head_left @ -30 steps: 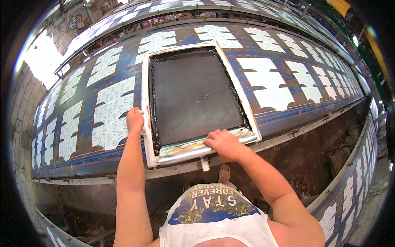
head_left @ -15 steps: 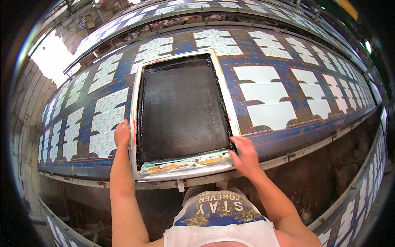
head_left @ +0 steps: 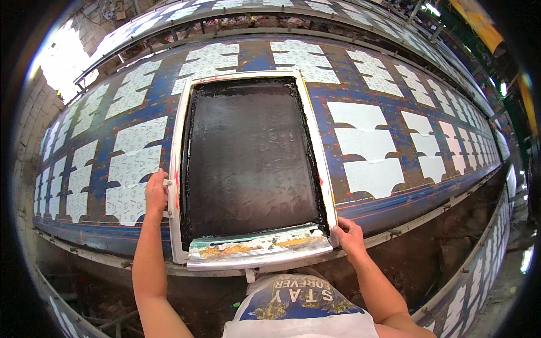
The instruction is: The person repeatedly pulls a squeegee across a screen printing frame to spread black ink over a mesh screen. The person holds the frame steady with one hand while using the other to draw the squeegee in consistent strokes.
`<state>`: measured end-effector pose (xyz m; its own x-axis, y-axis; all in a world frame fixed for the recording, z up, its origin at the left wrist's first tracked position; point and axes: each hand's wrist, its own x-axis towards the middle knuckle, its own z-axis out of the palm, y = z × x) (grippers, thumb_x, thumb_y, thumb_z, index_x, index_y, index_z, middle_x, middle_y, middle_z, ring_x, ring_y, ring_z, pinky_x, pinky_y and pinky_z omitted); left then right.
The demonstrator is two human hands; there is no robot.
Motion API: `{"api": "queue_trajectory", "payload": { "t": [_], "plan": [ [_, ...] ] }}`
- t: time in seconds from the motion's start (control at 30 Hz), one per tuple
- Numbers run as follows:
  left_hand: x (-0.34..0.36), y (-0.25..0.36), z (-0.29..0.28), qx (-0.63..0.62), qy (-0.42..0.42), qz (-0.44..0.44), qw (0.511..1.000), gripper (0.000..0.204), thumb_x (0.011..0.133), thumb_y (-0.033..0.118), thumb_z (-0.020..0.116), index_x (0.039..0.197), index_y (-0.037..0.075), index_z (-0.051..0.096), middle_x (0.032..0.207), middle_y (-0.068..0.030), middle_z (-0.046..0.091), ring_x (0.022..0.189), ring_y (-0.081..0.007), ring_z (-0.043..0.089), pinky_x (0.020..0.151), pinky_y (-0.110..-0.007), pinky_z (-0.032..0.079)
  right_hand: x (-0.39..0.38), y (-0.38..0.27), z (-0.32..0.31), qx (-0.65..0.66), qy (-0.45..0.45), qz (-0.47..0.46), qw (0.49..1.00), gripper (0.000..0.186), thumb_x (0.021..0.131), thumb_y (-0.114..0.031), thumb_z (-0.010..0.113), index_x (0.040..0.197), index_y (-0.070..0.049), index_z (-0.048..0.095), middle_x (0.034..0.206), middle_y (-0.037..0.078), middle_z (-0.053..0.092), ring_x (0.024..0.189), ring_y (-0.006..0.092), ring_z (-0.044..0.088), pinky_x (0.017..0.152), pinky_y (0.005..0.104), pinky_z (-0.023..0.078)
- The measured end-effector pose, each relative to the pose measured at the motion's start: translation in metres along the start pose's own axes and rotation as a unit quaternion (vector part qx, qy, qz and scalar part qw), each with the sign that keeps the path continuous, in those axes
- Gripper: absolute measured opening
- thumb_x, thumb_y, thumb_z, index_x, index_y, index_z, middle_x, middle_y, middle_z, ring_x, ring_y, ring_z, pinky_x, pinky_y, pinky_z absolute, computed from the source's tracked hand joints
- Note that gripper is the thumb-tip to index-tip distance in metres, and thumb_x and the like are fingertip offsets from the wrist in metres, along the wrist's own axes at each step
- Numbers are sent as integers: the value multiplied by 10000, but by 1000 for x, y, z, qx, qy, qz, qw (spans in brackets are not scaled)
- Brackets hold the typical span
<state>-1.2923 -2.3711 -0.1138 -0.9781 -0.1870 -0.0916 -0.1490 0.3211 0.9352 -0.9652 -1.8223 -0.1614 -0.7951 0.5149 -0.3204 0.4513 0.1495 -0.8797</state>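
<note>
A large screen-printing frame [head_left: 315, 132] with pale, ink-stained sides lies over the long table in front of me. Its mesh [head_left: 251, 163] is covered in dark, glossy ink, thicker along the edges. Across the near end rests a squeegee [head_left: 265, 245], smeared with white, green and orange ink. My left hand [head_left: 156, 194] is closed round a handle [head_left: 168, 198] on the frame's left side. At the near right corner, my right hand [head_left: 350, 237] grips the frame's edge between thumb and fingers, just beside the squeegee's end. What lies under the frame is hidden.
White cut fabric pieces [head_left: 372, 177] lie in rows on the blue-stained table [head_left: 332, 211]. Those on the left [head_left: 132, 186] carry a small print; the near-right ones look plain. A rail [head_left: 414, 225] runs along the near edge. More tables stand beyond and behind me.
My right hand has moved from the squeegee's right end onto the frame's edge. The frame now sits squarer to me and slightly nearer, while my left hand keeps to its left side.
</note>
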Motion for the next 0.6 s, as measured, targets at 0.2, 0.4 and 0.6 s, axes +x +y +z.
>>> {"api": "queue_trajectory", "payload": {
  "t": [0.2,0.4,0.6],
  "plan": [
    [-3,4,-3,-14,-35,-2,999,431,1138,540,575,1129,138,727,687,64,511,480,-41,388,415,-257,275,-12,-24,8,48,50,20,997,394,1025,-102,717,1397,23,750,1249,156,783,1138,220,732,1018,357,562],
    [3,7,-6,-8,-35,-28,999,473,1132,571,563,1072,123,700,653,58,495,461,-56,389,405,-268,288,-29,-52,-10,103,59,-6,993,327,1026,-104,743,1328,8,798,1097,72,758,930,128,675,846,300,551],
    [-1,34,3,-74,-47,-62,994,576,1084,680,568,1063,114,670,611,43,498,409,-81,407,368,-279,298,-27,-68,-41,90,72,-65,991,306,1033,-105,745,1320,-25,817,1050,25,695,893,95,590,793,288,494]
  ]
}}
